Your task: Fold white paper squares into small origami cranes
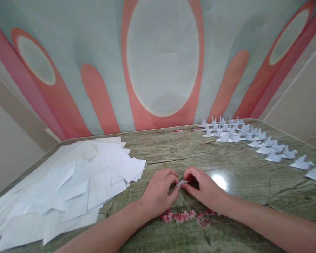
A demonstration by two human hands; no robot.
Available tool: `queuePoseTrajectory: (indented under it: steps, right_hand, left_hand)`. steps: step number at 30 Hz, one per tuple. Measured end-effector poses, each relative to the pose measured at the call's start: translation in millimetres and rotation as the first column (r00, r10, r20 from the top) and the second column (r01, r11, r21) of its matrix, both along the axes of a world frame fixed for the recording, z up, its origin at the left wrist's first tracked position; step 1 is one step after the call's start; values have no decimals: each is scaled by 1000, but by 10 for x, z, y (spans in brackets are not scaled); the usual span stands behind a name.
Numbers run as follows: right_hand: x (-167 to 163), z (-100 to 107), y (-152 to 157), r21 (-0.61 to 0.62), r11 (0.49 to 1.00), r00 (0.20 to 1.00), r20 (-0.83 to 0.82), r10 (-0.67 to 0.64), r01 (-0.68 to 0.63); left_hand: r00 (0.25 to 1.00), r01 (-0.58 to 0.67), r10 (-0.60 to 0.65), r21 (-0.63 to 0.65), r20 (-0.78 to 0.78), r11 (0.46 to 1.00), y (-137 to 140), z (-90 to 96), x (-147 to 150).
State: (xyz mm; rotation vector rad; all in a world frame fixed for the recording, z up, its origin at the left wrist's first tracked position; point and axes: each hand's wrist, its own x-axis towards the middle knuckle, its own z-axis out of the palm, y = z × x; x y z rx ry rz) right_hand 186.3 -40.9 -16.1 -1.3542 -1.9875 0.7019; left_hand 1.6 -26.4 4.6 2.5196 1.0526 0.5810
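A small folded piece of white paper is pinched between my two hands, just above the middle of the table. My left hand grips its left end between thumb and fingers. At its right end, the thumb and curled fingers of my right hand close on it. Parts of the paper are hidden behind my fingers, so its full shape does not show.
Loose white paper sheets lie in a wide, overlapping pile on the left. Several rows of folded paper cranes stand along the table's right side. The wood-patterned table meets a patterned wall covering at the back.
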Motion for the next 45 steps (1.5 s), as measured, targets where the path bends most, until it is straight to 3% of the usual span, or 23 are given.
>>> queuePoseTrajectory:
  steps: [3,10,20,33,45]
  right_hand:
    - [2,3,0,2,999,998,-62,35,-35]
    - [10,52,2,62,989,991,-16,133,-132]
    - [-2,58,4,49,994,995,-32,97,-96]
    - [21,100,53,-114,990,980,-190,66,-88]
    - [52,47,136,-189,976,947,-320,38,-103]
  left_hand:
    - [998,1,2,-51,62,999,13,-8,-4]
    - [988,7,8,-94,156,996,25,-5,9]
    - [998,-10,15,-82,62,997,11,8,21]
    - [989,-58,80,-165,128,985,23,4,39]
    - [938,-24,105,-240,330,970,71,-53,25]
